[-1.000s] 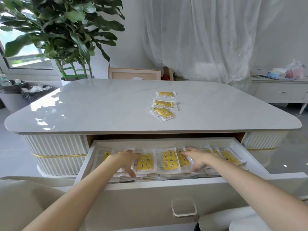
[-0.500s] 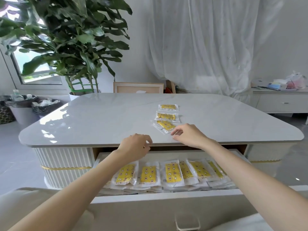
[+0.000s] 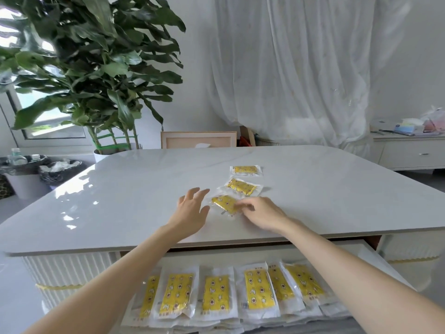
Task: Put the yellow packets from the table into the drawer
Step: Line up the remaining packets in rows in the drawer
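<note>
Right hand (image 3: 261,213): fingers curled, pinching the near-right end of the nearest packet (image 3: 224,203); the grip at one end is likely meant to peel the thin wrapper off the smooth top.
Left hand (image 3: 192,210): spread and relaxed, holding nothing, just left of that packet; probably placed to steady or take its free end.
Nearest packet: on the counter (image 3: 120,194), close to the near edge, perhaps tipped up a little at the pinched end; long axis slanted, far-left to near-right.
Middle packet (image 3: 240,186): flat, just beyond, slanted much the same way.
Far packet (image 3: 245,170): flat, farther back, long axis left to right.
Drawer (image 3: 382,266): pulled open below the near edge, under both forearms, so only a short carry down and back.
Stored packets (image 3: 258,286): overlapping row running left to right, long axes near to far; suggests a turn of the packet before laying it in.
</note>
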Motion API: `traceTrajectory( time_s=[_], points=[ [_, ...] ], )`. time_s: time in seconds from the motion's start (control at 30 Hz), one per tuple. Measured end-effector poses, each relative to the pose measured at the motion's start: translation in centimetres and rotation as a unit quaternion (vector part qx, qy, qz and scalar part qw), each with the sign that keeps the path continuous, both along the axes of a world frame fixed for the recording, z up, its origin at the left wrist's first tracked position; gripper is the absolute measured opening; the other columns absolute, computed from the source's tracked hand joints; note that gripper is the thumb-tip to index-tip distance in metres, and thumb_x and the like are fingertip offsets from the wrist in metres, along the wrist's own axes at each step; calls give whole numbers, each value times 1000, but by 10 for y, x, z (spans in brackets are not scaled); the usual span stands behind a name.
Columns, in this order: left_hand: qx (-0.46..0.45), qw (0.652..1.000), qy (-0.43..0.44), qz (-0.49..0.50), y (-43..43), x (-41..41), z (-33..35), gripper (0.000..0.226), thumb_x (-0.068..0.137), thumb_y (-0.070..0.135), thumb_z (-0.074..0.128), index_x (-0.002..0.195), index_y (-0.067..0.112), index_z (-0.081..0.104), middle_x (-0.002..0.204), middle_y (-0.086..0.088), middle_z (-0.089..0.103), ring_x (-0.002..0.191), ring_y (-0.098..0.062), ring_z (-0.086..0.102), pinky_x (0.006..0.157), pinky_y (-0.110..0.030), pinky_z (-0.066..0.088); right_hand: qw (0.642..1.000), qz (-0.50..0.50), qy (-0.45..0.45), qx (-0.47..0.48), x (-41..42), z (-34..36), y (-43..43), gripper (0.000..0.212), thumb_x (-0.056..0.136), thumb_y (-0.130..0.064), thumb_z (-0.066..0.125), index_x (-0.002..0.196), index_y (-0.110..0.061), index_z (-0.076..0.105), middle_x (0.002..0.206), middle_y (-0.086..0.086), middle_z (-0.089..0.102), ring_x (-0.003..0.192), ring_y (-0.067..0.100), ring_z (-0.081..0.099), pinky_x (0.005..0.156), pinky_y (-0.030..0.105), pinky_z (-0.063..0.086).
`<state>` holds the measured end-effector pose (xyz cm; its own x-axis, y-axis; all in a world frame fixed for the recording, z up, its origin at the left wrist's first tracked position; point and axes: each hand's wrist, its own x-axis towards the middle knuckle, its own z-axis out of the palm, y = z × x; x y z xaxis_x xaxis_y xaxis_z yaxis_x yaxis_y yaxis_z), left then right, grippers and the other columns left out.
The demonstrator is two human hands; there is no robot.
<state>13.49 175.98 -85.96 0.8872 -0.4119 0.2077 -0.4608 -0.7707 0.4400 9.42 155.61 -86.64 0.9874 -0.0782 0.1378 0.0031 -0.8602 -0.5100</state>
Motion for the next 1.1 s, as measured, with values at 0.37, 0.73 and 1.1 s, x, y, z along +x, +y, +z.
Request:
traceTrajectory(
  time_s=[0.37,0.73,1.1],
  points=[
    [136,984,-49,-105,-67,53,-15,51,95,56,24,145,48,18,159,17,2,148,-17,-9,115,-57,-10,976,-146,-139,78,92,-4,-48,35,95,-13,44,127,-18,55,136,1,52,122,21,48,94,31,42],
    [96,990,-46,-89,-78,83,-26,47,92,59,29,138,52,34,149,23,29,141,-3,20,117,-44,11,989,-101,71,-80,186,-14,-79,47,99,-43,19,146,-43,28,161,-3,9,148,21,7,119,48,5],
    [109,993,-35,-40,-52,68,-24,44,95,56,24,137,48,35,143,18,35,140,-9,24,114,-40,15,987,-93,104,-85,146,-6,-69,50,101,-38,9,147,-41,30,160,5,13,148,21,11,119,45,6]
  ],
)
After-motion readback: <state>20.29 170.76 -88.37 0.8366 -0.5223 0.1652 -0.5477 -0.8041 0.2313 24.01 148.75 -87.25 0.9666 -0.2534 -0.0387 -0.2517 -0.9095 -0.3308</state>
